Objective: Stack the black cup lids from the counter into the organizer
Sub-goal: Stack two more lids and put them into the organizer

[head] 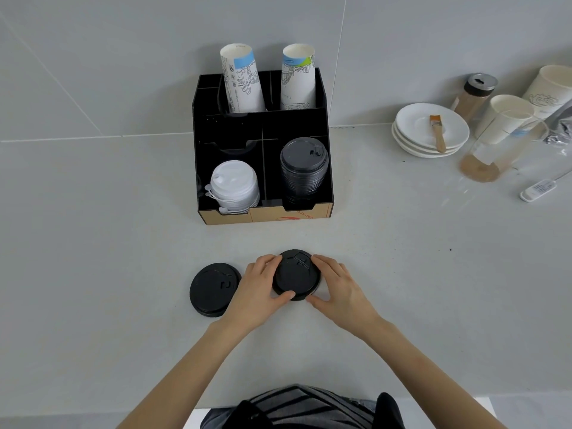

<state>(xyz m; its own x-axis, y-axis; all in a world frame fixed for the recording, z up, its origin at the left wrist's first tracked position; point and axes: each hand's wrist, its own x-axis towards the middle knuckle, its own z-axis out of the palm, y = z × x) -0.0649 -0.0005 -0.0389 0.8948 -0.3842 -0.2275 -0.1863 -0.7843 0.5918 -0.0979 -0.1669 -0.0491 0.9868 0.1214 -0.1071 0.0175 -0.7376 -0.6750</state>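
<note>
A small pile of black cup lids [295,275] sits on the grey counter in front of me. My left hand [258,287] grips its left rim and my right hand [335,284] grips its right rim, thumbs at the near edge. Another low pile of black lids [213,289] lies just left of my left hand. The black organizer [263,125] stands against the wall farther back. Its front right compartment holds a tall stack of black lids [303,168], and its front left compartment holds white lids [233,188].
Two printed paper cup stacks [243,78] stand in the organizer's rear slots. At the right are stacked white saucers [431,130] with a small brush, a spice shaker [475,94], paper cups [507,119], a tipped clear glass with brown powder [483,168] and a white tag [538,190].
</note>
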